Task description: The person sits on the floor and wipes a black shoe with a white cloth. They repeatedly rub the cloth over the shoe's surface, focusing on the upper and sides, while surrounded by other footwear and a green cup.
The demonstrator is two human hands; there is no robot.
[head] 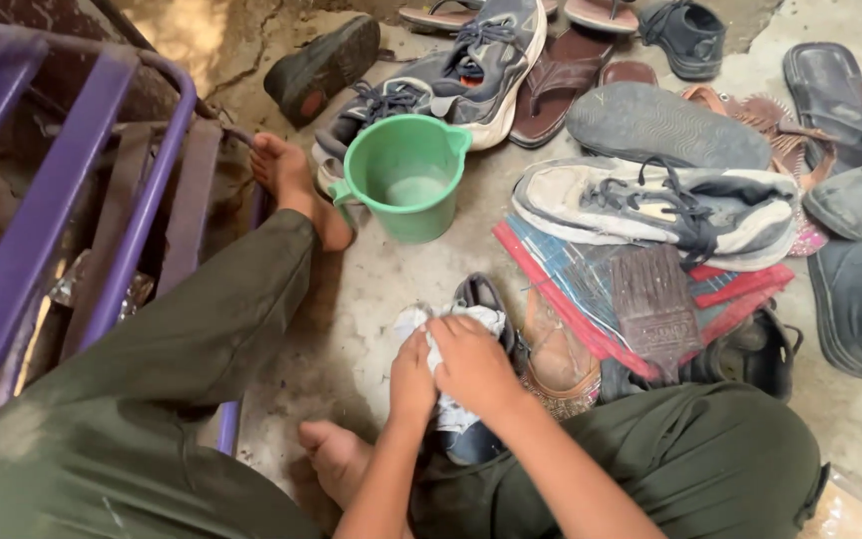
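- Grey, cracked concrete floor [371, 299], dusty and stained, with a rough wall at the top edge.
- One purple metal frame [142, 200] with flat slats stands far left.
- One green plastic jug [406, 175], round, with water inside.
- Left hand [411, 379] and right hand [471, 364], both closed on a crumpled white cloth [451, 324], press it onto one dark shoe [481, 299] between the knees.
- One worn bristle brush [655, 304] lies on a striped mat [571, 289].
- Over a dozen scuffed shoes and sandals [650, 125] are heaped right.
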